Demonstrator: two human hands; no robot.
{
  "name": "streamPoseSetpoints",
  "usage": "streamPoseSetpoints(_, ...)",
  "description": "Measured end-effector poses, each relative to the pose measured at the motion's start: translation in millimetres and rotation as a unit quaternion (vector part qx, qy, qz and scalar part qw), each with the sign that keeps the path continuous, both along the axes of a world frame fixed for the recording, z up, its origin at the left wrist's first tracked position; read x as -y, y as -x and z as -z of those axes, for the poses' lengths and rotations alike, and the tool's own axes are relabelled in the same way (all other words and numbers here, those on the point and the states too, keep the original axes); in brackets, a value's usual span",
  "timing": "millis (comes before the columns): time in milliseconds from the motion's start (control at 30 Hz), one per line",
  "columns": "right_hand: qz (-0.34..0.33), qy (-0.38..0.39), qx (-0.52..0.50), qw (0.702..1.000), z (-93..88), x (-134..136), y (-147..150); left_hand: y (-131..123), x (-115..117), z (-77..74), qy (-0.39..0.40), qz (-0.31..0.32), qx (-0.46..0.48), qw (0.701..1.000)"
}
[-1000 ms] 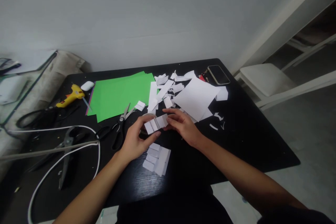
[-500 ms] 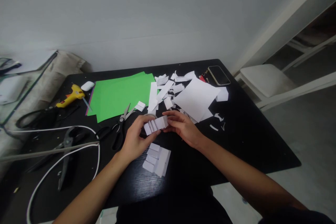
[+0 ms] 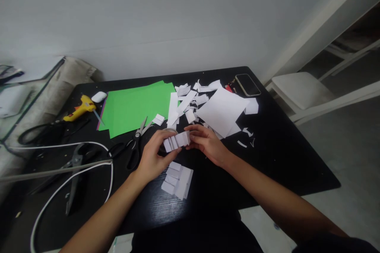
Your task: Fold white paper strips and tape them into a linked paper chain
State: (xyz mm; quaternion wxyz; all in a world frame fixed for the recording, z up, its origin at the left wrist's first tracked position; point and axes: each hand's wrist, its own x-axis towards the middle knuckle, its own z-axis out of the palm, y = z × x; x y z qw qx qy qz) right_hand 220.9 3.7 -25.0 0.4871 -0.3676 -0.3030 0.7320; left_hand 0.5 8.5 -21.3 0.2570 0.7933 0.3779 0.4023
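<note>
Both hands, left (image 3: 154,157) and right (image 3: 208,144), pinched a pleated white paper strip (image 3: 177,141) above the black table (image 3: 282,158), fingers closed on its ends

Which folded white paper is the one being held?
The pleated strip between the left hand and right hand, pinched at both ends. The other folded paper lies untouched on the black table, nearer the person.
</note>
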Motion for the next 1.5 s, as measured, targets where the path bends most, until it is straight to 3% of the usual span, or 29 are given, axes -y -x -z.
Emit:
streamPoseSetpoints(567,0.014,-0.040,0.067,0.997,-1.1,2.7,0.4,-0.5,0.3,-0.5,-0.009,0.000,0.009,1.000)
streamPoseSetpoints(933,0.044,-0.113,0.141,0.983,-4.6,4.5,0.6,-0.5,4.3,-1.6,0.058,0.044,0.015,0.997)
streamPoseSetpoints(1100,0.051,-0.111,0.115,0.986,-5.4,4.9,1.3,1.5,3.4,-4.3,0.030,0.039,0.008,0.999)
streamPoseSetpoints(1300,0.036,-0.083,0.072,0.993,-4.2,5.4,3.8,-1.6,2.8,-1.4,0.092,0.043,0.058,0.993)
streamPoseSetpoints(1500,0.021,-0.078,0.054,0.995,-2.9,7.6,8.4,-2.5,4.8,-1.7,0.094,0.056,0.069,0.992)
